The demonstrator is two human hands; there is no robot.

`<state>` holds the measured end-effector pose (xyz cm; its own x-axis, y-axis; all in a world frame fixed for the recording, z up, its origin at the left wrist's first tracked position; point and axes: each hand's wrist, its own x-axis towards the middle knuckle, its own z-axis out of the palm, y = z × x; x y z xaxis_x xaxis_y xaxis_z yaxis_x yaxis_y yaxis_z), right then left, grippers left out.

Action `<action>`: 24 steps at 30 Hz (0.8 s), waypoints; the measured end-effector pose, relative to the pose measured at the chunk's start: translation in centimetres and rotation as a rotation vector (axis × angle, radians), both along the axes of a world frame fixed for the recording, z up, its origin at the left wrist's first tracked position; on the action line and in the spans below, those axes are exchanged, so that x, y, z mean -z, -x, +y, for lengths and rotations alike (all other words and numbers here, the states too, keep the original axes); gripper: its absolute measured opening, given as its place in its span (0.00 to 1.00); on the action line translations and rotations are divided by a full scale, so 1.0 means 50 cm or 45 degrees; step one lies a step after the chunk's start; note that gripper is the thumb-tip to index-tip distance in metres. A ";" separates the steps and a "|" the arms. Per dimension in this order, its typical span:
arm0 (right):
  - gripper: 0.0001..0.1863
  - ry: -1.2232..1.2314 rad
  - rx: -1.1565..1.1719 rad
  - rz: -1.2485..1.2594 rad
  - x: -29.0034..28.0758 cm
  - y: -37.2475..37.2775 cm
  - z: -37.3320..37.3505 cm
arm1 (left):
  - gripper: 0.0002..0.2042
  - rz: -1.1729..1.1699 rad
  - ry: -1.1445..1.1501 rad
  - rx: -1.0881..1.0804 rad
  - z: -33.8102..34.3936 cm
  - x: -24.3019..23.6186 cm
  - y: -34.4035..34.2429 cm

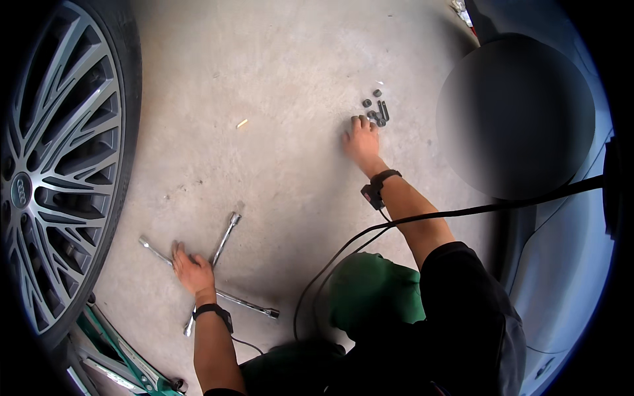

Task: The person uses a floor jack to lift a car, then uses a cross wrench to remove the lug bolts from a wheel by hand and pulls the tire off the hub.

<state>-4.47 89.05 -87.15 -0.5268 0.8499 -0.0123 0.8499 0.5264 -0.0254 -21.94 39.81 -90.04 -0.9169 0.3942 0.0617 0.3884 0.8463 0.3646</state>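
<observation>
Your right hand (363,142), curled, its hold unclear, was at the small black cylindrical pieces (367,103) and slim black rods (386,111), not yet lifted from the grey concrete floor (284,165), while your left hand (193,272) lay loosely extended over the chrome cross-shaped wrench (225,239), also unlifted.

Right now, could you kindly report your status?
Left hand over cross wrench, grip unclear. Right hand at small dark cylinders. Black cable in front of right forearm.
</observation>
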 end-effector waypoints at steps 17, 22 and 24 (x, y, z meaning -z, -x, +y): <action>0.21 0.958 -1.540 0.051 0.034 -0.006 -0.709 | 0.22 -0.711 -0.858 -0.329 0.114 -0.392 0.005; 0.18 1.181 -1.307 0.116 -0.074 0.007 -0.744 | 0.21 -0.782 -1.092 -0.376 0.042 -0.550 -0.080; 0.18 1.086 -1.564 0.115 -0.031 -0.003 -0.766 | 0.20 -0.870 -1.268 -0.445 0.022 -0.595 -0.124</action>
<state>-4.33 50.72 -85.59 -0.9142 -0.3568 -0.1924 -0.1203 0.6921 -0.7117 -15.75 40.91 -60.28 -0.9248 0.1796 -0.3354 -0.3203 0.1084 0.9411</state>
